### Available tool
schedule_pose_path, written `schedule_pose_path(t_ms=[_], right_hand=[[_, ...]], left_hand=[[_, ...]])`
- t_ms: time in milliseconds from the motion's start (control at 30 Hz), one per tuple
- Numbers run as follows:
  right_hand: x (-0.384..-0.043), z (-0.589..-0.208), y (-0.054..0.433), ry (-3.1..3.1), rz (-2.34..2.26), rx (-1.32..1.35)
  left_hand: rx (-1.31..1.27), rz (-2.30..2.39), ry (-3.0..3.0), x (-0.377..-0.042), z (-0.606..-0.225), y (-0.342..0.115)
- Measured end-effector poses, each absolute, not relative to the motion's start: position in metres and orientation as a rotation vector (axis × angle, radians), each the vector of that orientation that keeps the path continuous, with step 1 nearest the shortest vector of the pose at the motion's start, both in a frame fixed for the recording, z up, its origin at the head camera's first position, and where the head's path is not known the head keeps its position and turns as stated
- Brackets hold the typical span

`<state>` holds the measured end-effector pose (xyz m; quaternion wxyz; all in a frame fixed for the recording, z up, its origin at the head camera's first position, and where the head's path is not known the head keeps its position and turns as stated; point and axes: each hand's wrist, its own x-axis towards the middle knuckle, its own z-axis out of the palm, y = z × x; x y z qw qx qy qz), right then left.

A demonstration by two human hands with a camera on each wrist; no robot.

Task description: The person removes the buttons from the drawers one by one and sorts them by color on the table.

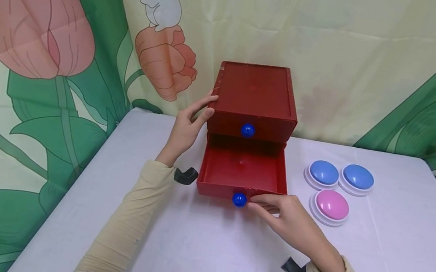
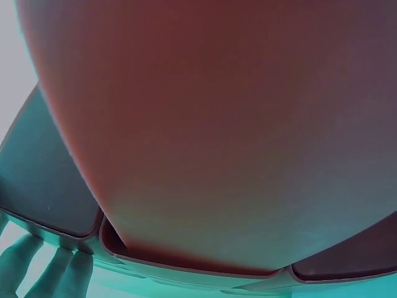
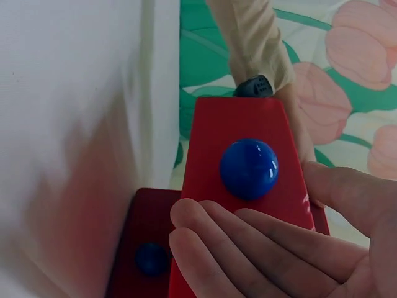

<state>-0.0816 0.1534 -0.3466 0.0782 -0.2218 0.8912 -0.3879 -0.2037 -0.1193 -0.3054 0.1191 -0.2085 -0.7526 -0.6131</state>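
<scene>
A dark red two-drawer cabinet stands against the back cloth, its upper drawer closed. The lower drawer is pulled out, with nothing inside. My left hand rests against the cabinet's left side, fingertips at the top edge and thumb near the front corner. My right hand is at the lower drawer's front, thumb and fingertips just right of its blue knob. In the right wrist view, the right fingers extend alongside the blue knob, not wrapped around it. A blurred close surface fills most of the left wrist view.
Right of the cabinet, two blue push buttons and a pink push button sit on white bases on the white-covered table. Behind hangs a printed cloth with flowers and a rabbit. A second blue knob is on the upper drawer.
</scene>
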Motion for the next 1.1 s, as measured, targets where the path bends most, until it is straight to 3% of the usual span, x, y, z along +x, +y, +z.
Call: schedule_pose_path(t_ms=[1100], right_hand=[[-0.090,-0.360,0.134,2.581,-1.191,-0.643]], left_hand=[[-0.630,-1.775,-2.185,-0.202,-0.304,-0.120]])
